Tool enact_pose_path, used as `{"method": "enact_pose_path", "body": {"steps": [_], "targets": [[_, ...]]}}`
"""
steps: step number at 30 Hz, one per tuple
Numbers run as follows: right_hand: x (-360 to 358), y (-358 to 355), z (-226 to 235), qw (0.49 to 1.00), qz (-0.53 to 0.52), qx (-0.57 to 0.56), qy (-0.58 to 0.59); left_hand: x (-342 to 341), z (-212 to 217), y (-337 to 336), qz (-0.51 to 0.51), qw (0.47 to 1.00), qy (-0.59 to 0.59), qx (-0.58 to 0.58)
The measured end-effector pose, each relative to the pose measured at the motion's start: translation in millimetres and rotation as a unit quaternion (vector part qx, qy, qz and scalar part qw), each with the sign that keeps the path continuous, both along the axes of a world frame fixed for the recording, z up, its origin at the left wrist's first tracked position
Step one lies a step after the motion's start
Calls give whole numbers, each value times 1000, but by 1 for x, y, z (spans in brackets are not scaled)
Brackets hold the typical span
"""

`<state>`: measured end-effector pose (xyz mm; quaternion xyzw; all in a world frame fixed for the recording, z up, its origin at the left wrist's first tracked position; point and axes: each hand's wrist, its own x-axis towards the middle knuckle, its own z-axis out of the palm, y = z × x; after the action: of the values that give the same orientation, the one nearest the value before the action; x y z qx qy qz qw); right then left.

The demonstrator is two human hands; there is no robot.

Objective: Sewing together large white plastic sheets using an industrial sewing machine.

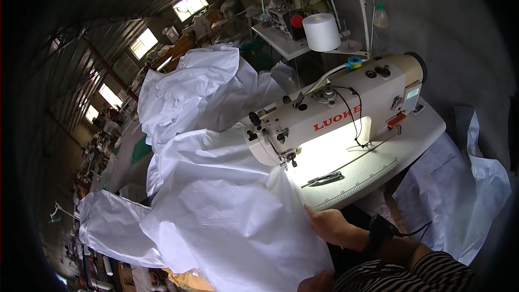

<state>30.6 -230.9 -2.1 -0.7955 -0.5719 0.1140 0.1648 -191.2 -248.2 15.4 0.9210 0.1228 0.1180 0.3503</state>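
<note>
In the head view, a large sheet of white fabric (227, 211) is spread over the near-left part of the table (427, 124) and fed toward the needle of a cream sewing machine (330, 113). The right hand (332, 226) is laid flat on the fabric's right edge, fingers spread apart rather than closed, apparently so that the edge is pressed down and kept in line with the needle, which lies up and just left of this grip. The left hand (316, 282) is seen only in part at the lower rim, under the fabric's near corner; whether its grip is closed cannot be told. A dark band is worn on the right wrist

Just beyond the right grip, small dark snips (324, 178) are left on the lit table, near a ruler strip along its front edge. Red lettering is carried on the machine's arm, and a small lit panel on its far end. Well beyond, a white thread cone (321, 31) is stood upright behind the machine, a small blue spool (354, 62) beside it
</note>
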Motion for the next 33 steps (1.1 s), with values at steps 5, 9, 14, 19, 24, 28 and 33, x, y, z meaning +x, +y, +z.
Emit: {"method": "enact_pose_path", "body": {"steps": [5, 9, 14, 19, 24, 28, 33], "targets": [[-16, 19, -10, 990, -20, -25, -140, 17, 12, 26, 62, 997, 44, 19], [-1, 39, -18, 993, -25, 17, -116, 45, 10, 51, 117, 991, 60, 29], [27, 74, -6, 997, -13, 23, -76, 76, -7, 65, 173, 985, -17, 17], [26, 31, -13, 989, -49, 113, 83, 87, -32, 41, 183, 978, -6, -98], [3, -35, -25, 966, -29, 191, 169, 27, -69, 26, 225, 944, -94, -223], [-10, -48, -20, 989, -19, 111, 95, -12, -142, 48, 531, 839, -51, 111], [-14, -47, -15, 984, -15, 139, 114, -8, -219, 79, 501, 864, 25, -40]]}}
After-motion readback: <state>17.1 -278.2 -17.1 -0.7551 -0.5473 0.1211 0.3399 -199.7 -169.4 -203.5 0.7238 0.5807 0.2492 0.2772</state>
